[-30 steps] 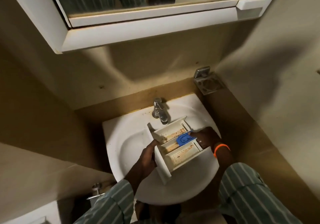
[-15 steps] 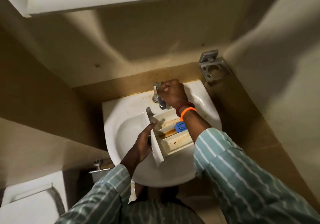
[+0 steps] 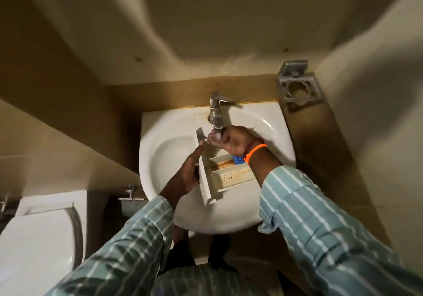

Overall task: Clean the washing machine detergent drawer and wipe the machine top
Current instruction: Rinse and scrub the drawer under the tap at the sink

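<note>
Detergent drawer (image 3: 225,174) is sitting out of the washing machine and inside the white washbasin (image 3: 160,153), its front panel turned to the left and its compartments facing up. I am steadying it with my left hand (image 3: 186,176), fingers wrapped around the front panel in a firm hold. The two compartments I can see are showing brown, rusty residue along their floors and walls, and the blue softener insert (image 3: 238,159) is sitting in the far part of the drawer, half hidden under my right wrist, so I am judging the scrubbing as not yet done.

My right hand (image 3: 231,141) is cupping loosely under the spout of the chrome tap (image 3: 216,114), palm up and holding nothing; a thin stream seems to be falling into it, though the blur makes that hard to confirm. I am reading this as the start of rinsing: getting water going and onto the far end of the drawer.

Beyond the basin, an empty metal tumbler holder (image 3: 299,88) is hanging on the wall at the far right, and a closed toilet lid (image 3: 39,238) is showing at the near left. I am seeing no washing machine, brush or cloth anywhere in view.

So the drawer's removal looks complete, while the washing of every compartment, refitting it, and wiping the machine top all appear to be remaining.
</note>
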